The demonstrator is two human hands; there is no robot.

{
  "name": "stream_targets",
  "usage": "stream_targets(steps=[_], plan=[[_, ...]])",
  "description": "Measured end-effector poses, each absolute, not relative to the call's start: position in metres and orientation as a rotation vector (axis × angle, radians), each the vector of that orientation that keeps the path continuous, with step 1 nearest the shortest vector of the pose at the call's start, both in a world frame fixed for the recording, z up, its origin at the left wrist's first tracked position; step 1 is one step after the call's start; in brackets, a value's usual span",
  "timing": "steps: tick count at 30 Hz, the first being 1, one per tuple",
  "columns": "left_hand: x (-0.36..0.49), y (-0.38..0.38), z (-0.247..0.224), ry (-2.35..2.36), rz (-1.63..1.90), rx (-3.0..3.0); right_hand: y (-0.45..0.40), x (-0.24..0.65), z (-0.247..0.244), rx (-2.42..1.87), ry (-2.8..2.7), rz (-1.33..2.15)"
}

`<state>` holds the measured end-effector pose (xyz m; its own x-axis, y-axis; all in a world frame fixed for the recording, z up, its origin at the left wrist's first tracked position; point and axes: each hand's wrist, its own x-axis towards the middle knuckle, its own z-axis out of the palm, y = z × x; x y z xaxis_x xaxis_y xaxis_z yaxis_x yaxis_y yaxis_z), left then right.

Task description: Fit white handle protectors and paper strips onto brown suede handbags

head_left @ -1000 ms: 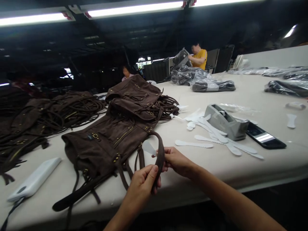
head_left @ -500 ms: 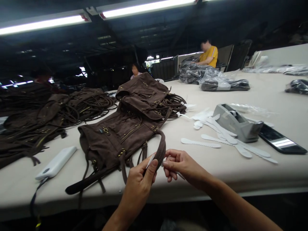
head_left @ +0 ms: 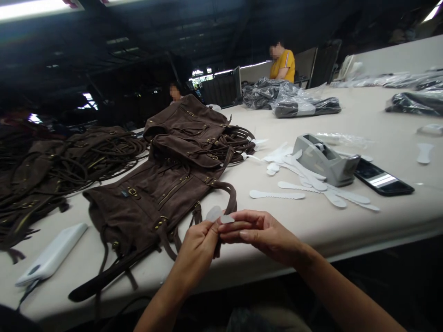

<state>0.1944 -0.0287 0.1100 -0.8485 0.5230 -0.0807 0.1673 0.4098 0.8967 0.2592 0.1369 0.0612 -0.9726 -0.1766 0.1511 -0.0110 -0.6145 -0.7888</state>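
A brown canvas bag (head_left: 145, 203) with brass-coloured fittings lies on the table in front of me. My left hand (head_left: 199, 242) is closed round one of its handles (head_left: 231, 197), the thumb on top. A white plastic strip (head_left: 214, 213) wraps the handle there, with two rounded ends sticking up above my fingers. Fingers pressed together, my right hand (head_left: 258, 230) grips the strip and handle from the right, touching my left fingertips. The lower part of the strip is hidden by both hands.
Loose white strips (head_left: 311, 184) lie right of the bag, beside a grey tape dispenser (head_left: 325, 161) and a phone (head_left: 384, 177). A white power bank (head_left: 51, 253) with a cable lies left. More brown bags (head_left: 86, 157) and plastic-wrapped goods (head_left: 306, 108) are farther back; a person in yellow (head_left: 285, 64) stands beyond.
My right hand has moved left, from just beside the handle onto the white strip. Both rounded strip ends now show above the handle. The camera view has shifted right.
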Motion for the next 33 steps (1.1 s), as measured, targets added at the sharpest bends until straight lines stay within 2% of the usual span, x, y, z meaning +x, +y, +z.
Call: stream_targets(steps=[4, 8, 13, 20, 23, 28, 33], plan=[[0.196, -0.016, 0.114, 2.458, 1.567, 0.872, 0.141, 0.255, 0.071, -0.251, 1.922, -2.729], [0.196, -0.007, 0.109, 2.582, 1.741, 0.774, 0.139, 0.249, 0.082, -0.275, 2.378, -2.767], [0.195, -0.009, 0.102, 2.707, 1.719, 0.693, 0.132, 0.241, 0.082, -0.33, 2.182, -2.687], [0.197, -0.017, 0.091, 2.709, 1.616, 0.74, 0.127, 0.237, 0.069, -0.057, 2.38, -2.494], [0.196, -0.019, 0.092, 2.743, 1.565, 0.855, 0.124, 0.235, 0.064, -0.016, 2.4, -2.517], [0.193, -0.023, 0.095, 2.864, 1.475, 1.165, 0.121, 0.23, 0.055, 0.049, 2.088, -2.706], [0.192, -0.027, 0.088, 2.745, 1.549, 1.014, 0.117, 0.23, 0.051, 0.031, 1.985, -2.726]])
